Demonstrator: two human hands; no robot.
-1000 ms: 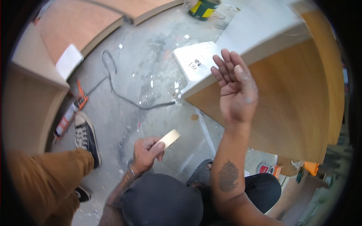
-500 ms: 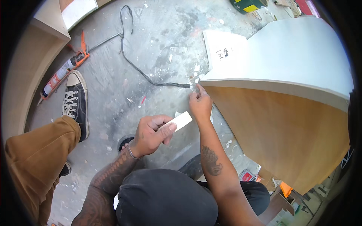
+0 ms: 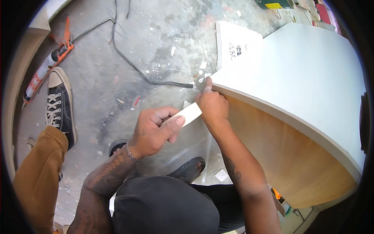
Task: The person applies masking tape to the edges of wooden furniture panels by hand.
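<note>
My left hand (image 3: 156,130) is closed round a flat, cream-coloured rectangular block (image 3: 190,114), thumb on top, held above the floor. My right hand (image 3: 213,103) is at the near-left corner of a large curved wooden piece (image 3: 284,148) with a white top (image 3: 304,74). One digit lies along that corner and the other fingers curl against the edge, partly hidden. A small pale scrap (image 3: 186,104) shows just behind the block.
A dark cable (image 3: 136,69) runs over the stained concrete floor (image 3: 167,46). An orange caulking gun (image 3: 46,68) lies beside another person's sneaker (image 3: 60,101) and brown trouser leg (image 3: 39,160). A white board (image 3: 237,43) with handwriting adjoins the curved piece.
My right hand has turned, its digit now laid on the corner and the fingers curled. The left hand keeps the block. The view has shifted, so the caulking gun and sneaker appear farther left.
</note>
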